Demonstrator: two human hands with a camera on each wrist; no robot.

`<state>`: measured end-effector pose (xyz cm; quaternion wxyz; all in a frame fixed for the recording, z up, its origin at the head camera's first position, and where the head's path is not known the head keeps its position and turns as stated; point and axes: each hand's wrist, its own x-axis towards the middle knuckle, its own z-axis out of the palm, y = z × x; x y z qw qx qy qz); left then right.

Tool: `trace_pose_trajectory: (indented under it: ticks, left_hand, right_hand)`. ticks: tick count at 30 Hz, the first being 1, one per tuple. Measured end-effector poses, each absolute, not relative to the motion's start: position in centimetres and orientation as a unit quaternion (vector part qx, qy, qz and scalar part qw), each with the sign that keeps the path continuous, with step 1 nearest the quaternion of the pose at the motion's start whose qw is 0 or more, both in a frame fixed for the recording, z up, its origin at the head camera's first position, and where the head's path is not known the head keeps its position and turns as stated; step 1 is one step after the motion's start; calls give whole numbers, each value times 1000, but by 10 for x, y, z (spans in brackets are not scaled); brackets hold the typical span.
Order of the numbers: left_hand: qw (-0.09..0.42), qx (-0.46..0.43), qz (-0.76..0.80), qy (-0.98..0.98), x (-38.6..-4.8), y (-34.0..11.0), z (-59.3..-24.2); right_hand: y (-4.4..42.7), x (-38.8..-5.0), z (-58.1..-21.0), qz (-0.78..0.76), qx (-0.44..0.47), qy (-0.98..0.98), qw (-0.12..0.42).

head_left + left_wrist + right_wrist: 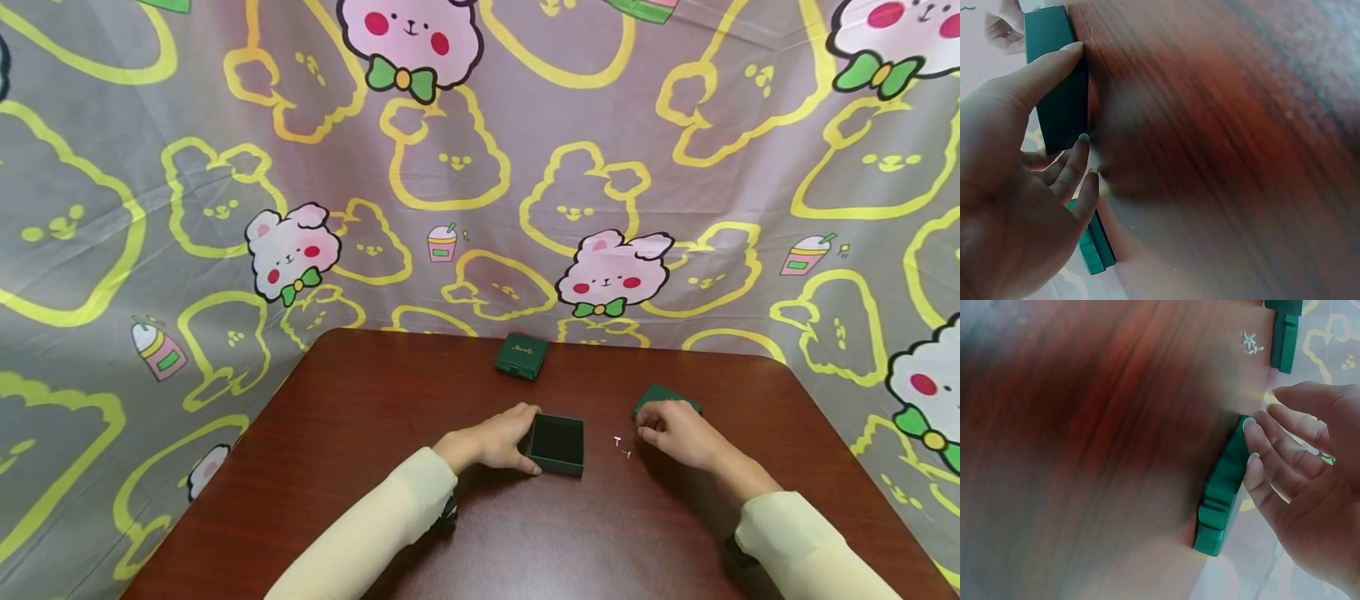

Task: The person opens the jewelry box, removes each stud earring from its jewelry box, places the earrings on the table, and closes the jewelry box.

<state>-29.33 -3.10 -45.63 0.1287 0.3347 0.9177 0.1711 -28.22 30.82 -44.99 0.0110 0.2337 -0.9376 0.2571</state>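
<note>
My left hand holds an uncovered dark green box at its left side, thumb at the near corner and fingers at the far one. The box's inside is black. In the left wrist view the thumb lies across the side of the box. To the right, two tiny stud earrings lie on the table. Beside them my right hand hovers with loosely bent fingers, holding nothing visible. Its fingertips are close to a green bow-trimmed piece, perhaps a box lid; whether they touch it I cannot tell.
A second green piece with gold lettering and a bow sits near the back edge of the brown wooden table. Patterned cloth hangs behind the table and along both sides.
</note>
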Motion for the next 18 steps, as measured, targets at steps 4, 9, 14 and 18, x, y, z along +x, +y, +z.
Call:
trace_pose_trajectory:
  ticks: [4, 9, 14, 18]
  left_hand:
    - [130, 336, 169, 917, -294, -31, -456]
    - [131, 335, 172, 917, -295, -30, -456]
    - [130, 334, 171, 918, -295, -30, -458]
    - [129, 333, 172, 918, -296, -30, -460]
  right_hand:
    - [314, -283, -447, 250, 223, -942, 11]
    - [324, -286, -445, 226, 210, -951, 35]
    - [338, -288, -449, 213, 211, -952, 54]
    - [347, -289, -455, 208, 203, -955, 67]
